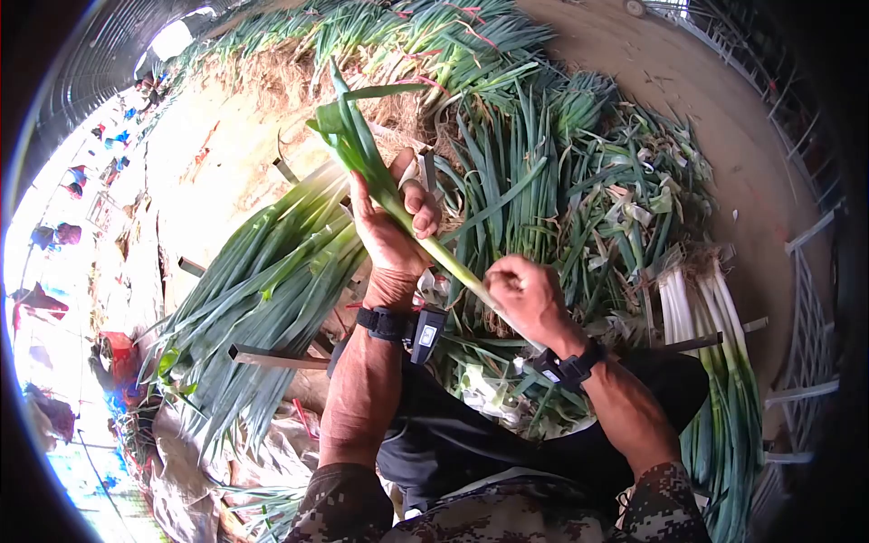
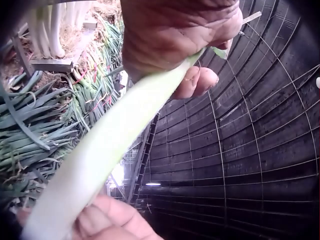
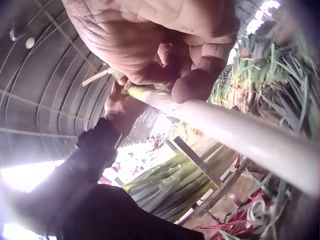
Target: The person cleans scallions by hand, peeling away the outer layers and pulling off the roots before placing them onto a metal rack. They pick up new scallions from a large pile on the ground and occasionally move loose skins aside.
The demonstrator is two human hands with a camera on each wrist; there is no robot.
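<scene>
One long green onion slants across the middle of the head view, green leaves up at left and pale shank down at right. My left hand grips it around the upper shank, palm turned up, just below the leaves. Lower down, my right hand has its fingers curled and pinches the shank near the white end. The left wrist view shows the smooth white shank stretching from one hand to the other. In the right wrist view, thumb and fingers of the right hand close on the shank.
Unpeeled green onions lie heaped over a metal rack at left. More green onions pile up ahead. Stripped leaves litter the ground between the legs. Clean white-stemmed onions lie at right across a metal bar.
</scene>
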